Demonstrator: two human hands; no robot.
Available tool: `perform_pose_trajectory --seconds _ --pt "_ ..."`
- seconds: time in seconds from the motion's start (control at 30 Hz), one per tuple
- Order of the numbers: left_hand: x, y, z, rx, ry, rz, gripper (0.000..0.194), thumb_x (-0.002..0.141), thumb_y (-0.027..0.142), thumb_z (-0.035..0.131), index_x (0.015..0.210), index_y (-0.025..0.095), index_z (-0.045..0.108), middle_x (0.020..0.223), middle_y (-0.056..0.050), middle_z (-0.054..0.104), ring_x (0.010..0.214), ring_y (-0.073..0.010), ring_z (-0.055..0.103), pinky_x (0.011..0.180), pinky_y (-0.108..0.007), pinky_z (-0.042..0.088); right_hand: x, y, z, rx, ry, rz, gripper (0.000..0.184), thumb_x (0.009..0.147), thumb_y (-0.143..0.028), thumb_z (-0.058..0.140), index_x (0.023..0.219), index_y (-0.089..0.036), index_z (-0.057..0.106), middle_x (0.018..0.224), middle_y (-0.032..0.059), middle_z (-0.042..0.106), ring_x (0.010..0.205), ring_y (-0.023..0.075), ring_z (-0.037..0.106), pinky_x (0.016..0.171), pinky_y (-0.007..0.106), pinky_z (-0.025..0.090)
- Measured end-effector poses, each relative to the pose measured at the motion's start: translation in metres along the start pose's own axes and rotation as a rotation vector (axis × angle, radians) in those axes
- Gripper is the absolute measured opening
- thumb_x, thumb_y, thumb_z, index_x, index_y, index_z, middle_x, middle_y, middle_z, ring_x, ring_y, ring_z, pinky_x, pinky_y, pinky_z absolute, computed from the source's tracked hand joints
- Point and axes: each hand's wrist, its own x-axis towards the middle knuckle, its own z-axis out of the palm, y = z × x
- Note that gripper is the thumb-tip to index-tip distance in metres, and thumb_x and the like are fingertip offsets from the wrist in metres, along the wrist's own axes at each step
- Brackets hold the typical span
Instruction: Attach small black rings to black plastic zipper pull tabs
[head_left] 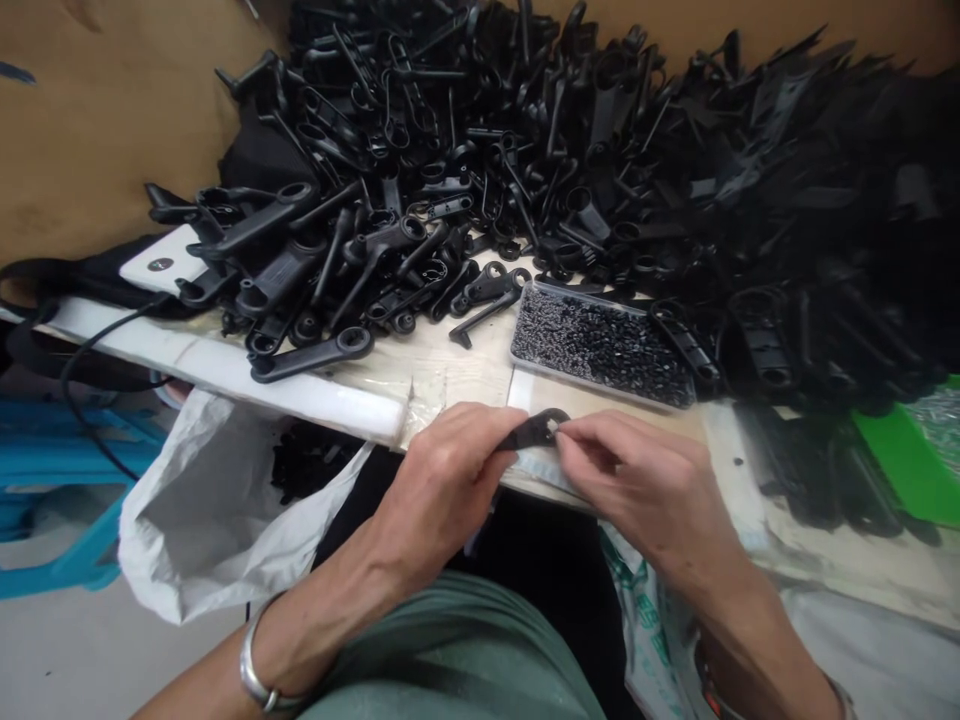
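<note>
Left hand (442, 490) pinches part (531, 430), work seemingly midway; right hand (645, 485), fingertips together, at its 3 o'clock end. Heap (609, 112) at 12: done share unclear.

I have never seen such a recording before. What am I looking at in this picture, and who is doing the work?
There is no robot here. A person works with two bare hands, and the single picture comes from a camera worn on the head, looking forward and down. The left hand holds a small black part; the fingertips of the right hand meet its near end. On the table lie a large heap of black plastic parts and a clear tray full of tiny dark pieces. An open white bag is below, at the left.
</note>
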Motion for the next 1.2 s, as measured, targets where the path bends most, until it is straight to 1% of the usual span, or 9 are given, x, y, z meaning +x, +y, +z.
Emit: perform_pose_trajectory --seconds 0.17,0.33,0.47,0.57,0.67,0.77,0.87,1.0,1.2 --pt "0.0 0.001 0.001 -0.039 0.012 0.0 0.03 0.085 0.002 0.057 0.11 0.019 0.059 0.102 0.0 0.066 0.097 -0.0106 0.059 0.09 -0.021 0.046 0.006 0.004 -0.003 -0.058 -0.126 -0.058 0.012 0.086 -0.012 0.052 0.078 -0.018 0.059 0.067 -0.0015 0.057 0.059 0.0133 0.054 0.058 0.028 0.037" --pt "-0.001 0.001 0.004 -0.071 0.047 0.002 0.027 0.085 0.002 0.058 0.108 0.017 0.059 0.1 0.001 0.066 0.095 -0.0096 0.059 0.088 -0.02 0.046 0.012 -0.001 -0.007 -0.11 -0.287 -0.084 0.02 0.09 -0.016 0.05 0.07 -0.02 0.048 0.063 -0.0027 0.05 0.057 0.0143 0.05 0.056 0.03 0.03" --pt "-0.002 -0.001 0.007 -0.093 0.052 0.018 0.027 0.086 0.002 0.056 0.109 0.015 0.059 0.101 -0.001 0.066 0.097 -0.0117 0.058 0.089 -0.023 0.046 0.013 -0.009 -0.011 -0.121 -0.355 0.001 0.019 0.092 -0.017 0.047 0.073 -0.021 0.048 0.065 -0.0012 0.052 0.06 0.0161 0.051 0.056 0.031 0.027" --pt "-0.001 -0.002 0.007 -0.097 -0.008 0.037 0.024 0.09 0.006 0.051 0.11 0.016 0.058 0.109 -0.004 0.064 0.103 -0.0154 0.056 0.092 -0.028 0.046 0.016 -0.01 -0.015 -0.022 -0.415 0.087 0.021 0.094 -0.021 0.045 0.074 -0.021 0.052 0.068 -0.0014 0.055 0.061 0.0153 0.052 0.058 0.029 0.03" --pt "-0.001 -0.003 0.007 -0.077 -0.081 0.044 0.02 0.094 0.009 0.046 0.108 0.017 0.058 0.115 -0.006 0.061 0.105 -0.0171 0.055 0.092 -0.031 0.046 0.025 -0.007 -0.018 0.069 -0.487 0.185 0.023 0.092 -0.02 0.048 0.07 -0.021 0.056 0.061 -0.005 0.054 0.057 0.0123 0.049 0.057 0.027 0.031" --pt "-0.002 -0.003 0.008 -0.055 -0.1 0.04 0.022 0.094 0.007 0.044 0.105 0.015 0.06 0.115 -0.007 0.061 0.102 -0.0172 0.055 0.09 -0.031 0.046 0.033 -0.007 -0.018 0.033 -0.512 0.22 0.025 0.087 -0.016 0.051 0.062 -0.02 0.054 0.055 -0.0065 0.05 0.052 0.0106 0.045 0.056 0.026 0.029" --pt "-0.003 -0.003 0.009 -0.04 -0.09 0.05 0.022 0.093 0.006 0.043 0.102 0.014 0.062 0.115 -0.007 0.061 0.102 -0.0175 0.055 0.09 -0.031 0.046 0.034 -0.011 -0.016 -0.071 -0.512 0.198 0.029 0.087 -0.015 0.051 0.059 -0.019 0.047 0.053 -0.006 0.046 0.05 0.0102 0.042 0.055 0.027 0.027" --pt "-0.003 -0.004 0.01 -0.047 -0.068 0.072 0.022 0.093 0.006 0.044 0.099 0.012 0.064 0.115 -0.008 0.062 0.104 -0.0187 0.055 0.093 -0.032 0.047 0.03 -0.017 -0.013 -0.216 -0.507 0.122 0.028 0.088 -0.012 0.05 0.063 -0.02 0.041 0.055 -0.005 0.046 0.051 0.0113 0.042 0.055 0.029 0.026" --pt "-0.002 -0.005 0.01 -0.029 -0.072 0.09 0.026 0.092 0.004 0.041 0.097 0.011 0.065 0.113 -0.009 0.063 0.1 -0.0202 0.056 0.089 -0.034 0.05 0.03 -0.017 -0.012 -0.373 -0.536 0.001 0.026 0.088 -0.009 0.049 0.066 -0.02 0.041 0.057 -0.0034 0.048 0.051 0.0132 0.045 0.054 0.03 0.025"
